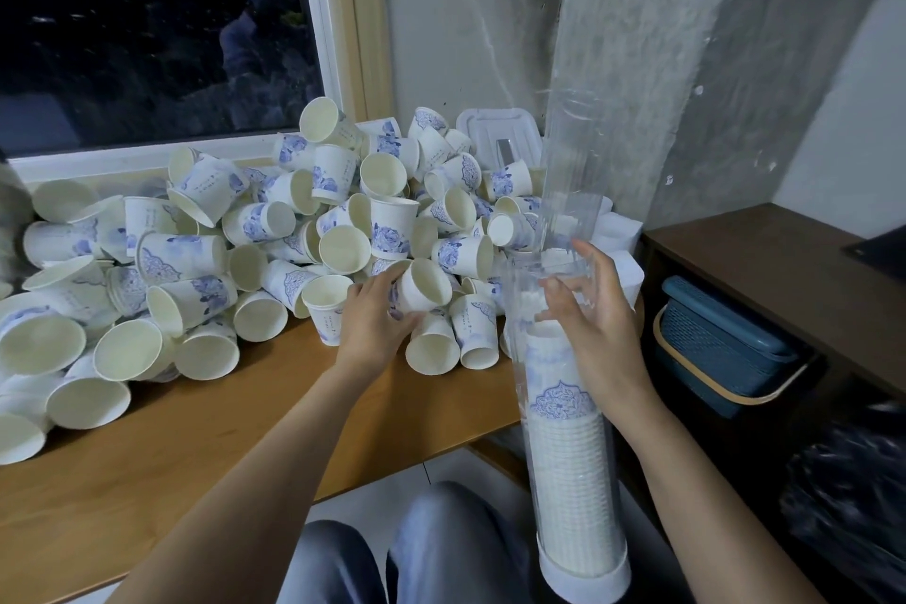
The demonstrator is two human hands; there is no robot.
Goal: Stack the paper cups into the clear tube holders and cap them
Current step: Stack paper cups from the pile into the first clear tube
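My left hand (377,314) curls round one paper cup (424,284) at the edge of the pile (206,260), too many to count, spread on the table (196,456) beyond it. My right hand (593,309) grips the top of one clear tube (519,309) holding one stack (568,456); a second tube (568,152) stands beyond it.

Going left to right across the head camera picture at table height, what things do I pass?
First the heap of loose paper cups → left hand gripping one cup → clear tube of stacked cups, held near its top by the right hand → blue basket → black plastic bag.
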